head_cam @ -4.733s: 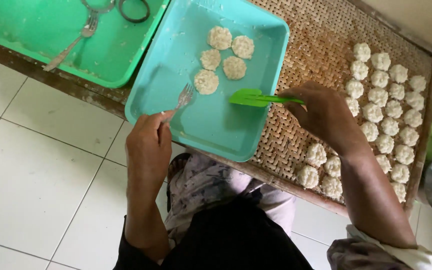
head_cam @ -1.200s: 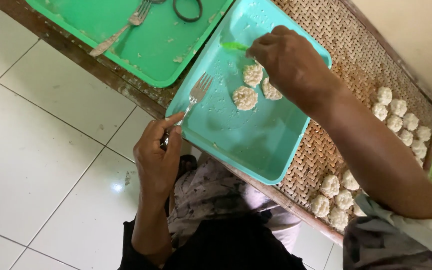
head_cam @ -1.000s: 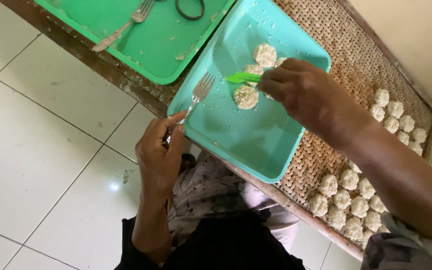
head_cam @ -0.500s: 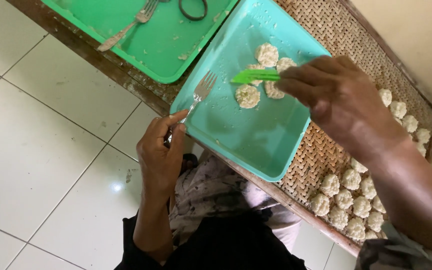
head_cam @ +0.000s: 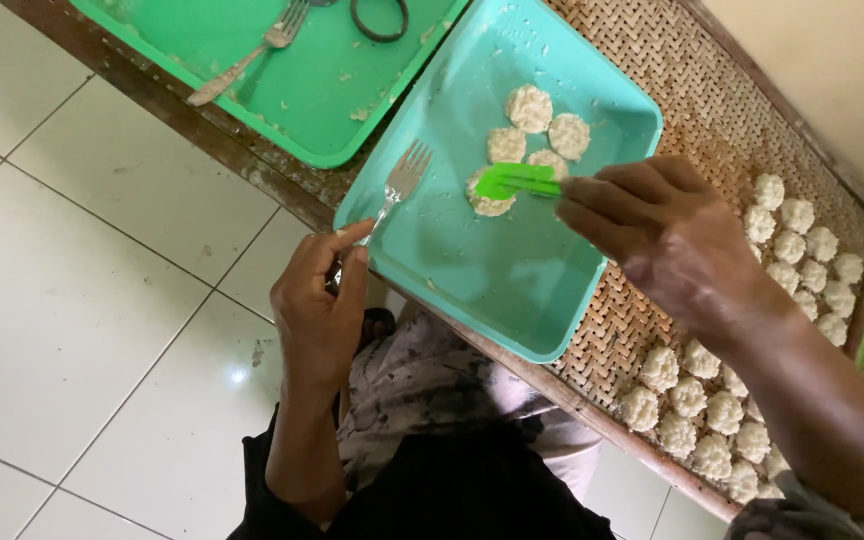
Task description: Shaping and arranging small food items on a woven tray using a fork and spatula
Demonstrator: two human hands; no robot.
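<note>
My left hand [head_cam: 318, 300] grips a metal fork [head_cam: 394, 192] by the handle, its tines resting over the near left part of a turquoise tray [head_cam: 472, 270]. My right hand [head_cam: 664, 235] holds a bright green plastic spatula [head_cam: 514, 181], whose blade lies against a pale dough round [head_cam: 489, 198]. Three more dough rounds [head_cam: 536, 130] sit close together just beyond it on the tray.
The tray rests on a woven rattan mat [head_cam: 712, 110] in a wooden frame [head_cam: 592, 415], with several rows of formed dough pieces [head_cam: 802, 245] at the right. A green tray [head_cam: 302, 70] at the upper left holds another fork [head_cam: 252, 55] and a dark ring [head_cam: 380, 18]. White tiled floor [head_cam: 82, 300] lies below.
My right hand, which reached across the tray to the dough rounds, has drawn back to the right with the spatula. The fork hand stays almost still.
</note>
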